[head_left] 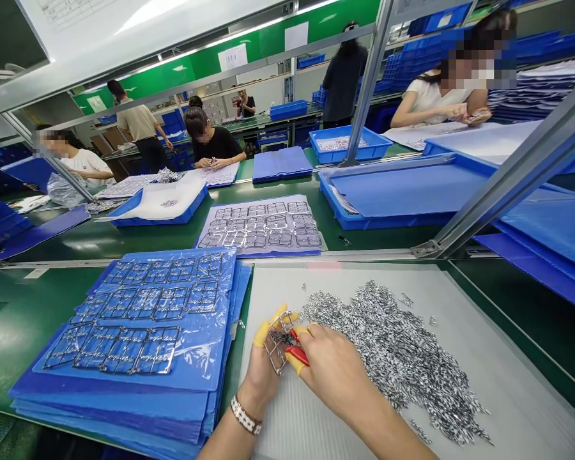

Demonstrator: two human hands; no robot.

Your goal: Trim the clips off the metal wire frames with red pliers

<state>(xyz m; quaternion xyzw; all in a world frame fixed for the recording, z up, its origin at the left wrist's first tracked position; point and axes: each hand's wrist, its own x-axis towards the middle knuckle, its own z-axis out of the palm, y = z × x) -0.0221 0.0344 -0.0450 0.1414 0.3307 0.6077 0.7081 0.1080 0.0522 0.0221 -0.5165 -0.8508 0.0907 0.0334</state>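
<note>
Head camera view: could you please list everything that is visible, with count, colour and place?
co-workers: six, seated or standing, at the far benches
blue bins: several, far side and right
far sheet of frames: one, silver on pale backing, centre
stack of blue sheets: one, near left, silver frames under clear film on top
green table: one, under everything
grey mat: one, near right
loose metal parts: one large pile, silver, on the mat
metal frame: one, silver, in the left hand
red-handled tool: one, in the right hand
left hand: yellow finger covers, band on the wrist
right hand: yellow finger cover, beside the pile
</note>
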